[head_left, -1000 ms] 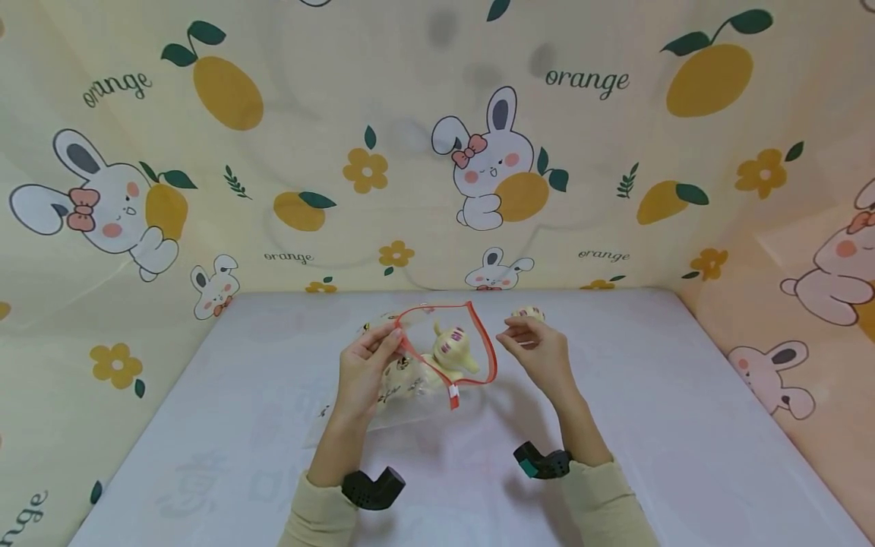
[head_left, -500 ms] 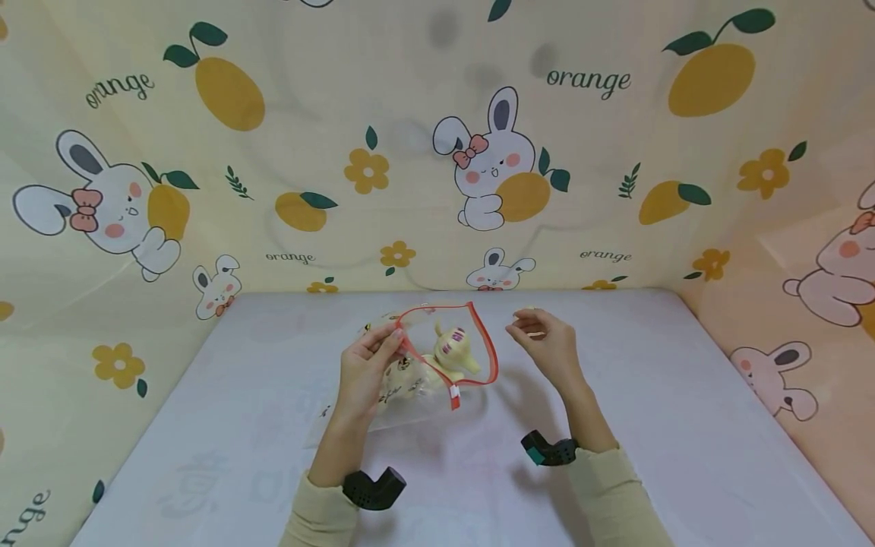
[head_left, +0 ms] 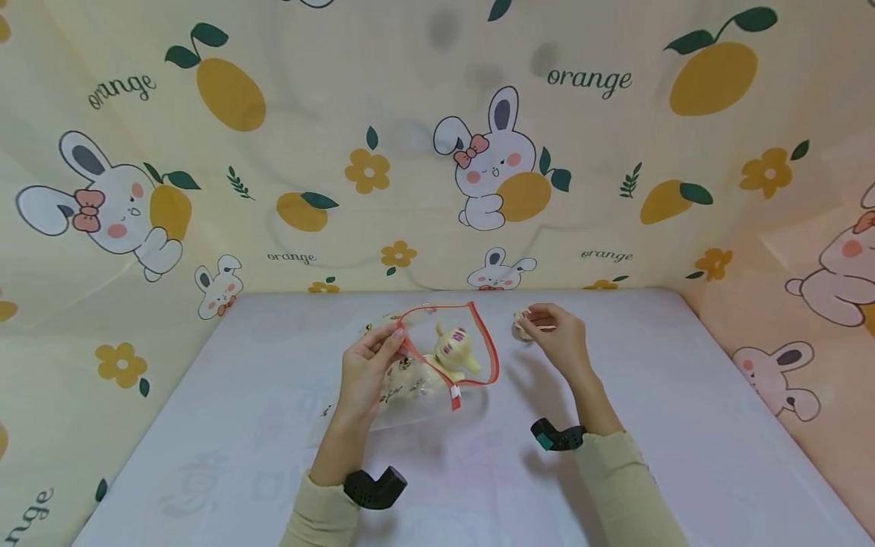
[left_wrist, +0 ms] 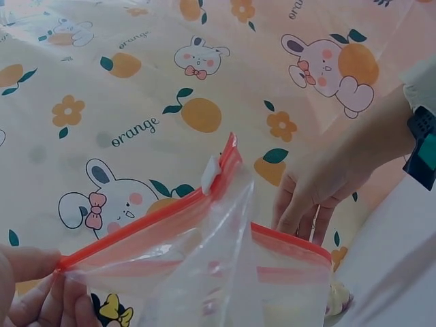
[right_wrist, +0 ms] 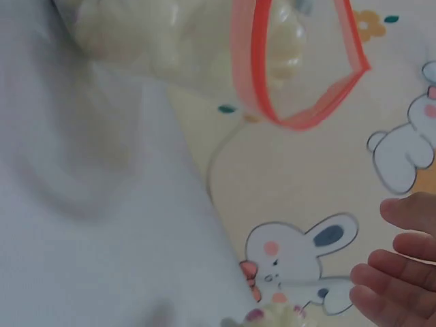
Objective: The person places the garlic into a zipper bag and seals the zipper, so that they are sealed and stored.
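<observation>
My left hand (head_left: pixel 369 365) pinches the red zip edge of a clear zip bag (head_left: pixel 410 399), whose mouth stands wide. A pale yellow toy figure (head_left: pixel 454 348) with purple marks shows at the mouth, and more pale yellow shapes show through the plastic. The bag's white slider (left_wrist: pixel 211 175) sits near one end of the red strip. To the right, my right hand (head_left: pixel 562 338) hovers with loosely bent fingers by a second small pale toy (head_left: pixel 519 325) on the table. In the right wrist view those fingers (right_wrist: pixel 388 272) are apart from that toy (right_wrist: pixel 279 316).
The white table (head_left: pixel 239 456) meets a cream cloth backdrop (head_left: pixel 410 91) printed with rabbits and oranges at its back and sides. A black wrist camera (head_left: pixel 374 487) sits on the left wrist, another black camera (head_left: pixel 557 436) on the right.
My right hand has moved to the right, away from the bag. The small toy by it, nearly hidden half a second ago, now shows at its fingertips. My left hand and the bag have stayed still.
</observation>
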{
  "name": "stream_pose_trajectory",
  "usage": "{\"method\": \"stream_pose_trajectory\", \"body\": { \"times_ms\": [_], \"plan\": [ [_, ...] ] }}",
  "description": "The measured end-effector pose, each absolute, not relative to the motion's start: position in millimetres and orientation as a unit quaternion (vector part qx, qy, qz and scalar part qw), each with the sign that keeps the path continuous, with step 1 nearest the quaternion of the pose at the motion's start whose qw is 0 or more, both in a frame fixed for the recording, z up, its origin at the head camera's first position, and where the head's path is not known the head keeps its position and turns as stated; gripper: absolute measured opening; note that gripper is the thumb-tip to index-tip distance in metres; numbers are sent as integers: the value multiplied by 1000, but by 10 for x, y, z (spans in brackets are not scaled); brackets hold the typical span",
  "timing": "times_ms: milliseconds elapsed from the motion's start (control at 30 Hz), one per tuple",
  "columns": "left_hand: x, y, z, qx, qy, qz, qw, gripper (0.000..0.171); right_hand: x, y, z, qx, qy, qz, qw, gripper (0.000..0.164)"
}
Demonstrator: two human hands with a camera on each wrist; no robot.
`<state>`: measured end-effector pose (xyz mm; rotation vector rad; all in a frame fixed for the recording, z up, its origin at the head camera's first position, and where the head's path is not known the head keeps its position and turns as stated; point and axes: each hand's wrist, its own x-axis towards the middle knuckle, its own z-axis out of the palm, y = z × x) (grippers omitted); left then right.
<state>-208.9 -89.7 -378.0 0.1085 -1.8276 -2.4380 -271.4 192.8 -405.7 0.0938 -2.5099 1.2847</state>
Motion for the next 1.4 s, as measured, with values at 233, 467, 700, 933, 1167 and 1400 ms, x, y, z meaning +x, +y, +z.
{"method": "stream_pose_trajectory", "body": {
  "times_ms": [233, 467, 700, 933, 1167, 1400],
  "plan": [
    [-2096, -894, -3789, 42, -600, -797, 46, 29, -2822, 2009, -4185, 17, -877, 452, 161, 36],
    [-2093, -896, -3781, 38, -599, -798, 47, 29, -2891, 2066, -4269, 9, -879, 447, 169, 38],
    [-2091, -903, -3790, 32, -596, -801, 50, 29, -2947, 2075, -4332, 0, -877, 450, 170, 40],
    [-2088, -908, -3796, 16, -592, -804, 55, 28, -3013, 2077, -4410, -21, -871, 467, 152, 51],
    [-2089, -907, -3793, 16, -590, -805, 55, 27, -3055, 2089, -4524, -43, -870, 463, 164, 57],
    [-2089, -911, -3789, 20, -593, -803, 54, 28, -3099, 2077, -4593, -61, -873, 457, 162, 61]
  ]
}}
